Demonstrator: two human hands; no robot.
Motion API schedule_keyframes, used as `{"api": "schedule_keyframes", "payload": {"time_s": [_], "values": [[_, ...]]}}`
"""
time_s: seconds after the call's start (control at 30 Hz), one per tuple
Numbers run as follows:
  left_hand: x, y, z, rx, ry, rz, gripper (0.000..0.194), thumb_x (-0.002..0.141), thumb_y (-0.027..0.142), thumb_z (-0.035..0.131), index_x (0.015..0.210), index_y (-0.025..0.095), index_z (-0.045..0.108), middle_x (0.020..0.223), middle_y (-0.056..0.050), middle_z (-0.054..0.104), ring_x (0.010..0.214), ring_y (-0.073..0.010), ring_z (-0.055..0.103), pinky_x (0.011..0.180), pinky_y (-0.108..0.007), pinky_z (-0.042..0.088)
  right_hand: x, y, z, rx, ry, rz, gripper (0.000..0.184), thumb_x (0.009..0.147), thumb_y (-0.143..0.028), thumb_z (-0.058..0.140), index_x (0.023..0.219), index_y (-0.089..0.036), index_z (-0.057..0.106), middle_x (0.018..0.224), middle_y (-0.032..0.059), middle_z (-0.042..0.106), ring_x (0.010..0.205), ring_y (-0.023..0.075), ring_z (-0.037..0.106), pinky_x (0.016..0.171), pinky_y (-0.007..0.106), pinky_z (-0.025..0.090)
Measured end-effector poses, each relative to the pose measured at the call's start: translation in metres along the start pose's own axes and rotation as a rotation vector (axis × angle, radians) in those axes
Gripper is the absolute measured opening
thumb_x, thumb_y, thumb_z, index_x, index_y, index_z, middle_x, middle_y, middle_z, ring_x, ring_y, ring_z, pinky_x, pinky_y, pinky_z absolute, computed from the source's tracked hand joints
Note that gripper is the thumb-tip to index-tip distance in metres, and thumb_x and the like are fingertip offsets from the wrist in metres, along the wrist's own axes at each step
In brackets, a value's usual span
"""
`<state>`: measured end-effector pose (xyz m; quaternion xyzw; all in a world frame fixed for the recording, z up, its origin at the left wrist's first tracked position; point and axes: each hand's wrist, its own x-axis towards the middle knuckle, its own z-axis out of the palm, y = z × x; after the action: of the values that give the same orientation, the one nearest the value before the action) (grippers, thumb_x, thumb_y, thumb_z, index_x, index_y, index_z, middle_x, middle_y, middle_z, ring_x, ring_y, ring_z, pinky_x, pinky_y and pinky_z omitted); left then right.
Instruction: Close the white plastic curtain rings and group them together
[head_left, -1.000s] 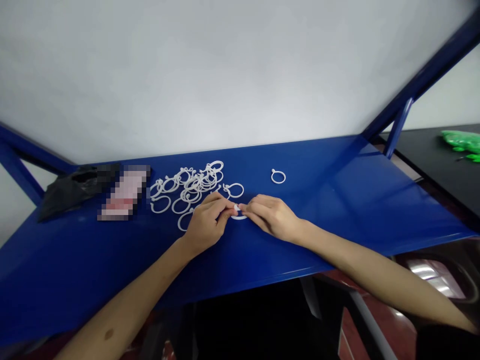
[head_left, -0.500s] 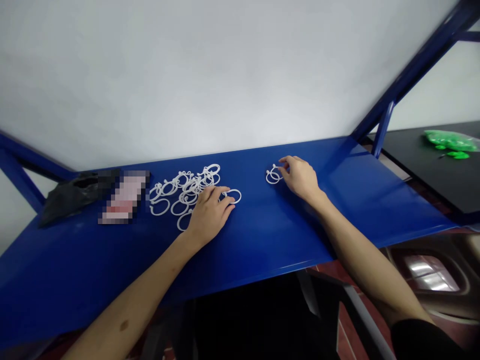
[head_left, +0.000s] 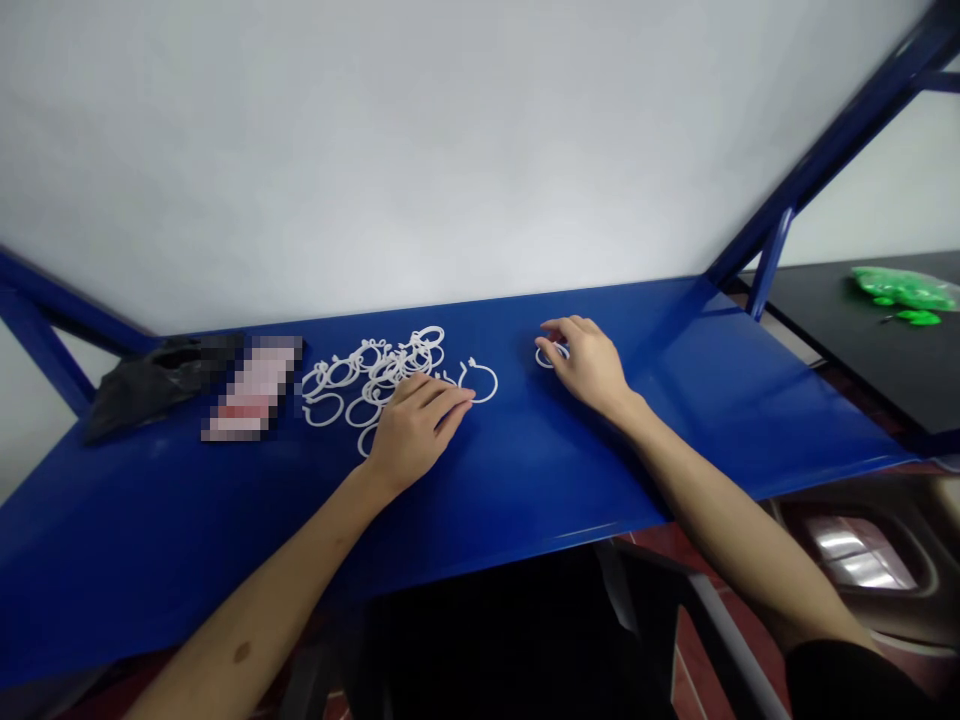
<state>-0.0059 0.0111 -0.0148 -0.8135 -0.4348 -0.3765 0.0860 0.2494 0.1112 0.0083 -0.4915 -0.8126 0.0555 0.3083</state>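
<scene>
My left hand (head_left: 416, 430) lies on the right edge of a tangled pile of white plastic curtain rings (head_left: 375, 375), holding nothing I can see. Just past its fingertips sits a loose ring (head_left: 480, 382). My right hand (head_left: 589, 365) rests on the blue metal shelf (head_left: 525, 480) farther right. Its fingertips cover part of another white ring (head_left: 551, 356). Whether they grip that ring is hidden.
A black plastic bag (head_left: 157, 385) and a blurred pink-and-white packet (head_left: 251, 388) lie left of the rings. Blue metal struts (head_left: 769, 265) rise at the shelf's back right. Green pieces (head_left: 904, 290) lie on a black surface beyond it.
My hands have parted since the earliest frame, the right moving to the ring at the right. The ring near my left fingertips has shifted slightly right.
</scene>
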Motion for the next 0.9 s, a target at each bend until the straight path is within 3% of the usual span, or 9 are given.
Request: {"api": "schedule_keyframes", "payload": {"time_s": [0.1, 0.2, 0.3, 0.37, 0.43, 0.53, 0.67, 0.9], "values": [[0.0, 0.003, -0.001, 0.03, -0.009, 0.025, 0.014, 0.094, 0.018, 0.063, 0.105, 0.021, 0.07, 0.092, -0.003, 0.073, 0.089, -0.019, 0.063, 0.087, -0.036, 0.052, -0.013, -0.024, 0.004, 0.36, -0.157, -0.141, 0.027, 0.101, -0.039, 0.055, 0.117, -0.018, 0.063, 0.095, 0.0063, 0.072, 0.085, 0.0198, 0.068, 0.082, 0.036, 0.054], [-0.001, 0.006, -0.001, 0.049, -0.049, 0.053, 0.013, 0.094, 0.017, 0.063, 0.105, 0.021, 0.07, 0.093, -0.003, 0.073, 0.089, -0.0194, 0.063, 0.088, -0.037, 0.052, -0.028, -0.044, 0.01, 0.566, -0.271, -0.155, 0.029, 0.101, -0.041, 0.054, 0.122, -0.02, 0.055, 0.089, 0.002, 0.071, 0.076, 0.0163, 0.068, 0.074, 0.032, 0.054], [-0.002, 0.01, 0.0, 0.016, -0.067, 0.063, 0.012, 0.094, 0.018, 0.062, 0.104, 0.022, 0.067, 0.093, -0.002, 0.072, 0.089, -0.0192, 0.064, 0.088, -0.038, 0.052, -0.036, -0.052, 0.017, 0.64, -0.257, -0.125, 0.022, 0.101, -0.037, 0.055, 0.116, -0.021, 0.052, 0.082, -0.0008, 0.07, 0.07, 0.0143, 0.068, 0.069, 0.029, 0.053], [-0.003, 0.014, 0.001, -0.073, -0.031, -0.028, 0.015, 0.094, 0.02, 0.063, 0.109, 0.022, 0.063, 0.096, -0.002, 0.072, 0.091, -0.0183, 0.065, 0.087, -0.036, 0.053, -0.038, -0.053, 0.018, 0.689, -0.221, -0.105, 0.017, 0.101, -0.035, 0.055, 0.111, -0.021, 0.051, 0.081, -0.0012, 0.071, 0.07, 0.0132, 0.069, 0.07, 0.027, 0.053], [-0.003, 0.019, 0.002, -0.185, 0.019, -0.202, 0.022, 0.093, 0.022, 0.065, 0.114, 0.02, 0.059, 0.098, -0.002, 0.071, 0.09, -0.0166, 0.068, 0.083, -0.032, 0.055, -0.039, -0.052, 0.019, 0.725, -0.195, -0.107, 0.015, 0.102, -0.035, 0.055, 0.106, -0.021, 0.052, 0.08, -0.0013, 0.071, 0.069, 0.0122, 0.069, 0.068, 0.026, 0.053], [0.0, 0.024, 0.0, -0.267, -0.008, -0.378, 0.011, 0.095, 0.026, 0.063, 0.105, 0.02, 0.064, 0.092, -0.001, 0.071, 0.082, -0.0139, 0.068, 0.075, -0.028, 0.054, -0.039, -0.051, 0.019, 0.708, -0.153, -0.18, 0.015, 0.101, -0.035, 0.058, 0.097, -0.021, 0.057, 0.083, 0.0005, 0.074, 0.067, 0.011, 0.068, 0.064, 0.024, 0.052], [0.002, 0.026, -0.003, -0.3, -0.102, -0.432, 0.019, 0.099, 0.028, 0.055, 0.09, 0.022, 0.07, 0.083, 0.001, 0.07, 0.076, -0.0134, 0.065, 0.071, -0.027, 0.051, -0.039, -0.052, 0.019, 0.627, -0.075, -0.324, 0.011, 0.098, -0.029, 0.064, 0.096, -0.019, 0.067, 0.095, 0.0046, 0.076, 0.078, 0.0133, 0.07, 0.069, 0.025, 0.055], [0.001, 0.024, -0.004, -0.336, -0.062, -0.397, 0.016, 0.098, 0.024, 0.057, 0.087, 0.021, 0.069, 0.079, 0.001, 0.068, 0.073, -0.0135, 0.064, 0.07, -0.027, 0.05, -0.043, -0.055, 0.015, 0.609, -0.08, -0.474, 0.014, 0.101, -0.022, 0.057, 0.105, -0.016, 0.069, 0.096, 0.0078, 0.074, 0.084, 0.0152, 0.068, 0.074, 0.029, 0.056]]}}
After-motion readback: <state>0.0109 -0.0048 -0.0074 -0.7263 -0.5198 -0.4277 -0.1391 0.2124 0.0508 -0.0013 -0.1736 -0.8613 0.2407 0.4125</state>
